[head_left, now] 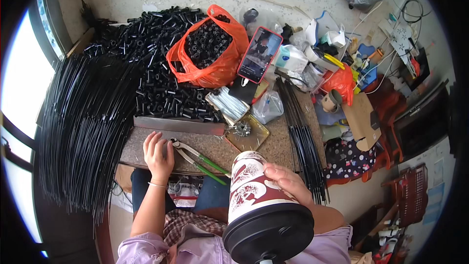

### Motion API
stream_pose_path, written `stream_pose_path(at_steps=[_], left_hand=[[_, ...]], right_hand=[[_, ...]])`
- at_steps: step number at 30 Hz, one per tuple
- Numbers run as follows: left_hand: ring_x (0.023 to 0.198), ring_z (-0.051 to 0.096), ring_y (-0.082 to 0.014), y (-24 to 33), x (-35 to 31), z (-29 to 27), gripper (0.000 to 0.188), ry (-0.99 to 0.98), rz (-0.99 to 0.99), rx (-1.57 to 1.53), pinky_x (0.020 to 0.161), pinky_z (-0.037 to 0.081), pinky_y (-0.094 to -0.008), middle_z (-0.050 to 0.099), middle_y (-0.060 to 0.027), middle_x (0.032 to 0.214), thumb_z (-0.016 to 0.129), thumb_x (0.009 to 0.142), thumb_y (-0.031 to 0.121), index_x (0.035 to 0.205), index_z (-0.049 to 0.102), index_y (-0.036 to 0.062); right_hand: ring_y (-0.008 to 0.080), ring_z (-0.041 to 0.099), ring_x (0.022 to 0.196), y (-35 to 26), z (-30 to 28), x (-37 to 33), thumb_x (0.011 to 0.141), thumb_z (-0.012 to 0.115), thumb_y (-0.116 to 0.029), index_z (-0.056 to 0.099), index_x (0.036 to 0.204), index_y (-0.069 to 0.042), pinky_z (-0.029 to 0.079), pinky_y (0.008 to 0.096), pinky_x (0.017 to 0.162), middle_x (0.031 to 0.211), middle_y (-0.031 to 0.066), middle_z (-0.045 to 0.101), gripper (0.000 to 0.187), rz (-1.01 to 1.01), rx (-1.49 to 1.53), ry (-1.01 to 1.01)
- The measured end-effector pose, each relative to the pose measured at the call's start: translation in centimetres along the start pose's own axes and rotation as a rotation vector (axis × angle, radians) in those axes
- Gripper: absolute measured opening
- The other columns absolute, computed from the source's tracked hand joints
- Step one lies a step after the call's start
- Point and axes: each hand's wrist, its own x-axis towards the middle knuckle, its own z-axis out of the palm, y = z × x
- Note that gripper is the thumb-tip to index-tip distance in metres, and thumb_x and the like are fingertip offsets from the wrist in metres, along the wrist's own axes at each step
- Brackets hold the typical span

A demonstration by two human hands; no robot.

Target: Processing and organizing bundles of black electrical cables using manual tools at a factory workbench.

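Observation:
A large cup (259, 183) patterned in white and dark red is raised in front of me, tilted with its black lid (268, 234) toward me. My right hand (289, 181) grips its side; part of the hand is hidden behind the cup. On the near edge of the speckled table (132, 149) rests my left hand (159, 156), fingers loosely extended and holding nothing. Just right of it lies a pair of green-handled pincers (198, 159). Farther right, a shallow tray (256, 137) holds small metal pieces. A metal strip (181, 125) stands beyond my left hand.
Black tubular parts (166, 98) are heaped behind the strip. An orange bag (229, 61) of black pieces sits among them, beside a propped phone (260, 55). Long black rods lie bundled at left (88, 127) and right (300, 137). Clutter and a cardboard box (361, 122) stand right.

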Motion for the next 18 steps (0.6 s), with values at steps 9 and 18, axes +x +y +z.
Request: stream_pose_path(at_steps=[9,18], left_hand=[[0.103,0.052,-0.0328,0.08,0.15,0.58,0.01,0.016,0.032,0.007,0.087,0.042,-0.0406,0.059,-0.0128,0.1,0.062,0.075,0.002,0.083,0.058,0.001],[0.102,0.053,-0.0317,0.16,0.12,0.58,0.009,0.007,0.033,0.026,0.086,0.042,-0.0398,0.059,-0.012,0.1,0.062,0.075,0.003,0.083,0.058,0.001]], right_hand=[[0.033,0.057,0.104,0.57,-0.34,-0.82,0.084,0.058,-0.026,0.041,0.111,0.0,0.022,0.0494,0.104,0.108,0.022,0.058,0.041,0.028,-0.108,-0.006],[0.0315,0.058,0.103,0.96,-0.11,-0.92,0.084,0.058,-0.025,0.041,0.11,-0.001,0.019,0.0491,0.105,0.108,0.0207,0.059,0.039,0.01,-0.1,0.047]])
